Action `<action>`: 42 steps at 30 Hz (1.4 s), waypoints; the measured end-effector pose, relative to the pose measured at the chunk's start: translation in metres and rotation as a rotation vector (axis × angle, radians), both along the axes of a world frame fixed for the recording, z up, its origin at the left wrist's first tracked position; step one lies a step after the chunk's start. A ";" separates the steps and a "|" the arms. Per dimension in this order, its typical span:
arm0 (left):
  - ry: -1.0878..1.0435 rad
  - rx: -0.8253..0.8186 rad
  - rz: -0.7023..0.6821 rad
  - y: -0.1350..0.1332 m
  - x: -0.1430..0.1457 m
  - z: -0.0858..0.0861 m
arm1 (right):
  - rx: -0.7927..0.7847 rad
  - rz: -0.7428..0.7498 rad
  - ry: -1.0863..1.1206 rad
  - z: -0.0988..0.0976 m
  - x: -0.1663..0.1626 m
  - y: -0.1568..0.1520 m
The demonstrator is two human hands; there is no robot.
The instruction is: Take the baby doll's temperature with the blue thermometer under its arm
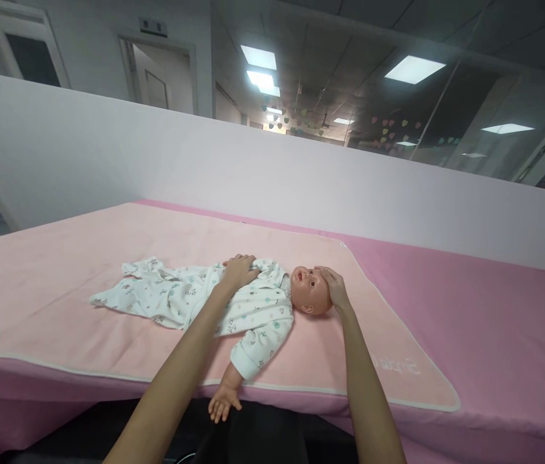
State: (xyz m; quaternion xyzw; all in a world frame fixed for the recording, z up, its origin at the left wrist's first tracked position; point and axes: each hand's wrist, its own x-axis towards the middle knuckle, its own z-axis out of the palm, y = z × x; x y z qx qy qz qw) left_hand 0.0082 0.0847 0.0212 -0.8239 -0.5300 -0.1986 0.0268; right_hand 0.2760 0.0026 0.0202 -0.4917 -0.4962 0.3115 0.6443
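Note:
A baby doll (311,293) lies on its back on a peach mat (84,238), head to the right. It wears a white printed baby outfit (258,309) with long sleeves and legs. My left hand (240,270) rests flat on the doll's chest, fingers stretched out. Against the top of the doll's head lies my right hand (335,287), its fingers extended over the forehead. The doll's near arm hangs over the front edge of the table, palm open. Its far arm is mostly hidden behind my left hand.
The mat covers part of a pink-sheeted table (504,322). A low white partition (272,174) runs along the back, with a glass panel (398,122) above it. A doorway (161,77) stands behind on the left. My dark-clothed lap (263,438) is at the front edge.

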 end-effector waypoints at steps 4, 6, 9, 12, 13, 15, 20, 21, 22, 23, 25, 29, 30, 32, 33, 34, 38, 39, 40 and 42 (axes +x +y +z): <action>-0.004 0.003 0.007 0.001 0.000 -0.001 | -0.040 0.038 0.019 0.001 -0.004 -0.002; 0.002 0.008 0.008 0.001 0.000 -0.001 | -0.033 0.040 0.037 0.001 -0.004 -0.002; 0.012 0.026 -0.003 0.002 0.000 -0.001 | -0.037 0.042 0.053 0.000 -0.003 -0.003; 0.010 0.026 -0.005 0.001 -0.001 0.000 | -0.044 0.037 0.055 0.000 -0.004 -0.003; 0.009 0.022 -0.002 0.000 -0.001 0.000 | -0.045 0.037 0.055 -0.001 -0.003 -0.003; 0.012 0.017 0.002 -0.001 -0.001 0.001 | -0.041 0.041 0.049 -0.002 -0.003 -0.002; 0.009 0.004 0.005 -0.001 0.000 0.001 | -0.019 0.027 0.026 -0.003 -0.001 -0.001; 0.008 0.004 0.005 -0.001 0.000 0.001 | -0.026 0.018 0.030 -0.003 -0.001 -0.001; 0.007 0.005 0.005 -0.001 0.000 0.001 | -0.033 0.009 0.037 -0.002 -0.001 -0.001; 0.007 0.008 0.004 -0.001 0.000 0.000 | -0.039 0.003 0.042 -0.002 -0.001 -0.001; 0.006 0.013 0.003 -0.001 0.000 0.000 | -0.041 0.001 0.046 -0.001 -0.002 -0.001; 0.000 0.019 0.003 -0.001 -0.001 0.000 | -0.020 0.020 0.033 -0.002 -0.001 -0.001; -0.003 0.021 0.001 -0.001 -0.001 0.000 | -0.015 0.025 0.029 -0.003 -0.001 0.000; -0.007 0.024 -0.005 -0.001 0.000 0.000 | -0.010 0.030 0.025 -0.004 -0.001 0.000; -0.007 0.022 -0.007 -0.001 0.000 0.000 | -0.009 0.029 0.027 -0.005 0.000 0.001; -0.005 0.019 -0.007 -0.001 0.000 0.000 | -0.008 0.030 0.030 -0.006 0.000 0.001; 0.001 0.016 -0.002 -0.002 0.000 0.001 | 0.001 0.039 0.039 -0.007 0.000 0.001; 0.002 0.015 -0.001 -0.002 0.000 0.001 | 0.003 0.039 0.038 -0.007 0.000 0.001; 0.003 0.013 0.000 -0.002 0.000 0.001 | 0.004 0.040 0.036 -0.007 0.000 0.000; 0.009 0.009 0.001 -0.002 0.000 0.001 | 0.004 0.042 0.031 -0.007 0.000 0.000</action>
